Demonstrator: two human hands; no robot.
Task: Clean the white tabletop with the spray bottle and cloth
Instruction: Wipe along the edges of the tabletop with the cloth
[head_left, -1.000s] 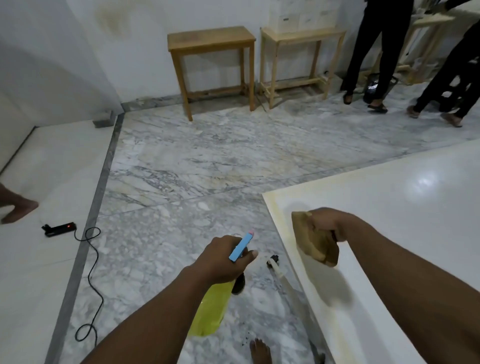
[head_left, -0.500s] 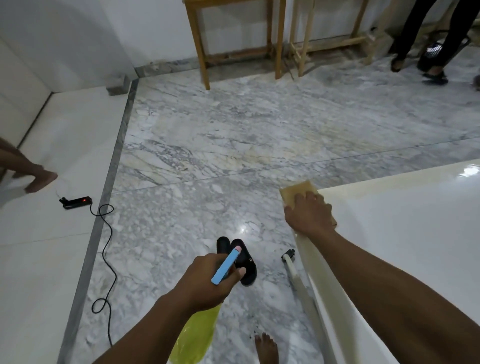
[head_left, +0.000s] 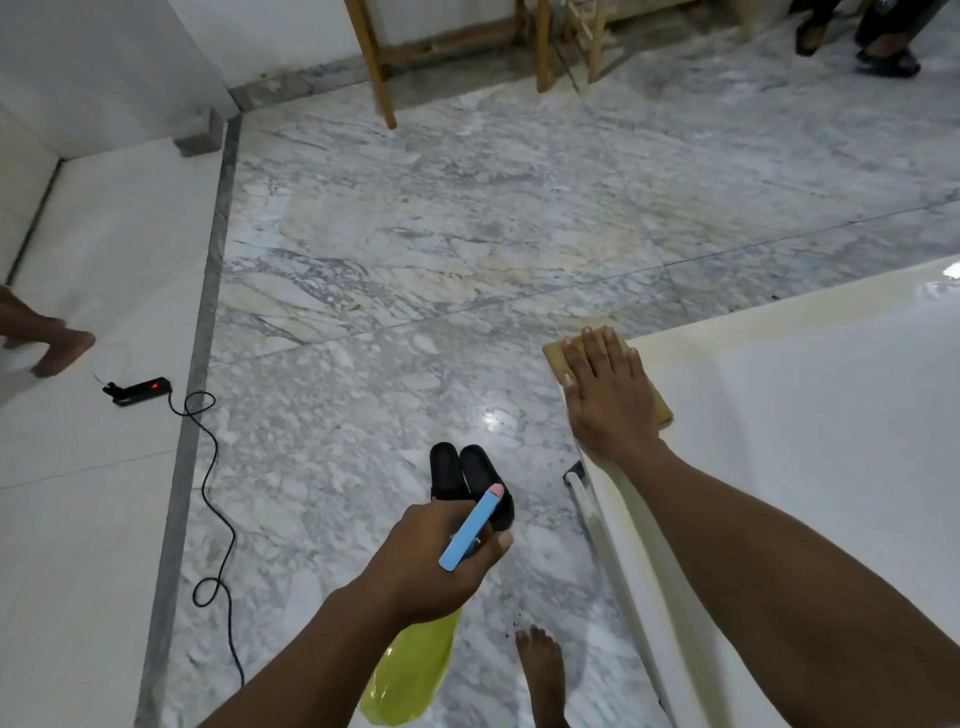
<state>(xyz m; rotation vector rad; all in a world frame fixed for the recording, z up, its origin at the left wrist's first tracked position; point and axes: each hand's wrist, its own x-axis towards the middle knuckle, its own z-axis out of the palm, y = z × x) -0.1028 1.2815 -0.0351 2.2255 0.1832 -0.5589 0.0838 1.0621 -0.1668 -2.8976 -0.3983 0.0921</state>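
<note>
Currently: right hand (head_left: 608, 395) lies flat, palm down, fingers straight, on the tan rectangular cloth (head_left: 555, 355), pressing it onto the far left corner of the glossy white counter (head_left: 805, 441). Cloth edges show past the fingertips and beside the wrist. Left hand (head_left: 431, 561) grips the neck of the translucent yellow-green spray bottle (head_left: 413, 670) with its light blue head, held off the counter beyond its left edge, over the grey marble floor (head_left: 415, 234). Pair of black slippers (head_left: 457, 467) sits on the floor just past the bottle. Black power strip (head_left: 140, 389), red light on, lies further left.
</note>
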